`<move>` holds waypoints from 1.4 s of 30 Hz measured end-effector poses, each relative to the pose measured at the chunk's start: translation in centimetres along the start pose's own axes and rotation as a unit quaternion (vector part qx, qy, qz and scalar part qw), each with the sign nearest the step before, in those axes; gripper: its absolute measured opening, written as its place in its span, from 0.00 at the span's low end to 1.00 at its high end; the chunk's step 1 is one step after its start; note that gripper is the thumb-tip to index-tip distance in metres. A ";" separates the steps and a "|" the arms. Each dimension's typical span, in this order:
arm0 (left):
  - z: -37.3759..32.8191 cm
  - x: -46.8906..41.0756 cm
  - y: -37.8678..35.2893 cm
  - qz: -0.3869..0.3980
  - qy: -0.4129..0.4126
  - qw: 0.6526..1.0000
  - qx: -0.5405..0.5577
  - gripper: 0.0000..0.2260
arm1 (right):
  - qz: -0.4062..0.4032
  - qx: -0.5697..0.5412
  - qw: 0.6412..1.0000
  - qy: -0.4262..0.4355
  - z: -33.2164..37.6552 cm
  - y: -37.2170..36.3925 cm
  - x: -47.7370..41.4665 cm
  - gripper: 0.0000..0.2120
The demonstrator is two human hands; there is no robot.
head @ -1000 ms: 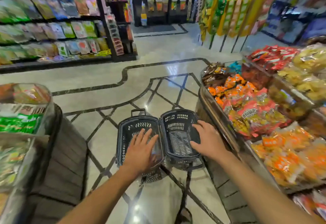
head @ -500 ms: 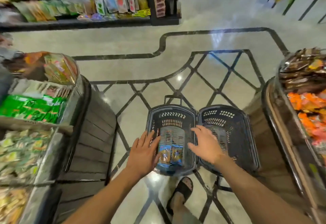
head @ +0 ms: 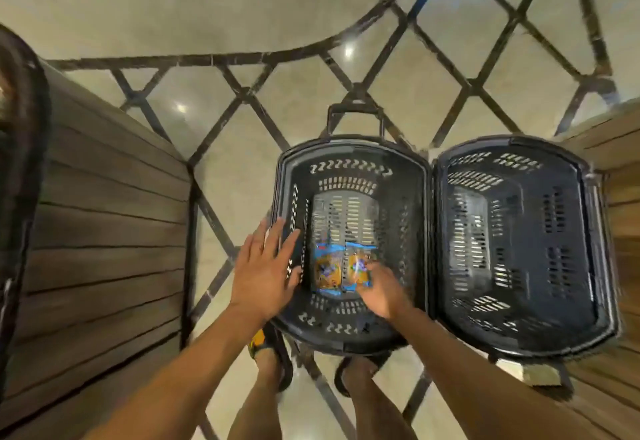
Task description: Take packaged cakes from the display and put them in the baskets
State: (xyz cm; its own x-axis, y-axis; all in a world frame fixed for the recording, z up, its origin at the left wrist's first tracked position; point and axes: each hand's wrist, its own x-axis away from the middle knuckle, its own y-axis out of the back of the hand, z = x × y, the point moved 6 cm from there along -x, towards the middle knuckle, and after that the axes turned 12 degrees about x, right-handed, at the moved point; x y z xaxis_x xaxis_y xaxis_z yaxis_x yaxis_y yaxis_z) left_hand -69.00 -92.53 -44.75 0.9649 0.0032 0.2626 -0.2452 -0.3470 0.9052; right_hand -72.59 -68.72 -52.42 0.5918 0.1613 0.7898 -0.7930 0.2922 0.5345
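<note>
Packaged cakes (head: 341, 268), print blurred, in basket (head: 346, 143); left hand (head: 265, 271) spread; right hand (head: 382, 289) on them, hold unclear.

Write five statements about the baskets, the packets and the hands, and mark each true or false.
1. The left basket holds two packets. True.
2. The right basket holds a packet too. False: no packet shows in it.
3. The left hand grips a packet. False: its fingers are straight, it is over the left basket's rim, and it holds nothing.
4. The right hand reaches into the left basket, down to the packets. True.
5. The baskets stand on a shelf. False: they stand side by side on the floor.
</note>
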 end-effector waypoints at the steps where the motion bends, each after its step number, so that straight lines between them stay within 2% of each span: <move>1: 1.3 -1.0 -2.0 0.006 -0.001 1.000 -0.001 0.31 | 0.013 -0.018 0.999 -0.032 -1.2 -2.1 -2.2 0.22; 6: 6.1 -4.6 -9.6 0.015 -0.022 1.000 -0.013 0.34 | 0.051 -0.066 0.985 -0.150 -6.7 -11.3 -11.2 0.20; 9: 7.1 -5.5 -11.7 -0.002 -0.028 1.000 -0.001 0.33 | 0.019 -0.084 0.975 -0.207 -9.0 -15.0 -16.4 0.29; 12: 7.3 -5.6 -12.0 -0.038 -0.048 0.997 0.037 0.30 | -0.043 -0.106 0.965 -0.236 -9.8 -16.8 -20.5 0.30; 14: 7.4 -5.6 -12.1 -0.054 -0.062 0.995 0.057 0.29 | -0.078 -0.108 0.957 -0.258 -10.6 -17.6 -22.8 0.34; 18: 7.6 -5.5 -12.2 -0.071 -0.069 0.992 0.079 0.27 | -0.089 -0.107 0.948 -0.287 -11.7 -18.9 -25.7 0.37; 25: 7.4 -5.4 -12.1 -0.058 -0.069 0.993 0.075 0.25 | -0.102 -0.136 0.946 -0.274 -9.9 -17.4 -24.0 0.32; 30: 6.7 -5.3 -11.2 -0.024 -0.021 0.999 0.020 0.26 | -0.094 -0.171 0.966 -0.170 -4.8 -12.6 -17.8 0.23; 33: 5.0 -5.0 -9.6 -0.030 -0.019 0.993 0.109 0.27 | -0.088 -0.172 0.975 -0.105 -1.1 -9.7 -13.2 0.25; 35: 3.9 -4.9 -8.8 0.002 0.042 0.964 0.261 0.27 | -0.081 -0.190 0.975 -0.083 0.9 -8.1 -10.0 0.24; 36: 3.6 -4.8 -8.9 0.043 0.115 0.928 0.352 0.28 | -0.079 -0.198 0.974 -0.071 2.0 -7.2 -8.2 0.24; 38: 2.9 -4.3 -9.3 0.113 0.254 0.821 0.499 0.30 | -0.074 -0.209 0.974 -0.039 4.0 -5.6 -5.1 0.23; 40: 2.2 -3.9 -9.5 0.148 0.317 0.708 0.613 0.26 | -0.050 -0.226 0.973 -0.004 5.3 -4.7 -2.9 0.24; 41: 1.9 -3.6 -9.4 0.156 0.324 0.674 0.646 0.24 | -0.016 -0.249 0.968 0.017 5.9 -4.7 -2.2 0.25; 42: 1.8 -3.4 -9.1 0.156 0.323 0.660 0.660 0.23 | 0.033 -0.282 0.958 0.041 6.5 -4.8 -1.6 0.26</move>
State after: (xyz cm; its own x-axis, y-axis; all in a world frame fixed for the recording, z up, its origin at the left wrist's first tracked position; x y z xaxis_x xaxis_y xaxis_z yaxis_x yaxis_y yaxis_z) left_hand -69.92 -91.11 -54.47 0.5414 -0.0100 0.8407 0.2853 -0.9384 -0.1949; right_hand -70.65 -76.51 -54.32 0.5711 0.2625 0.7778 -0.6377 0.7385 0.2189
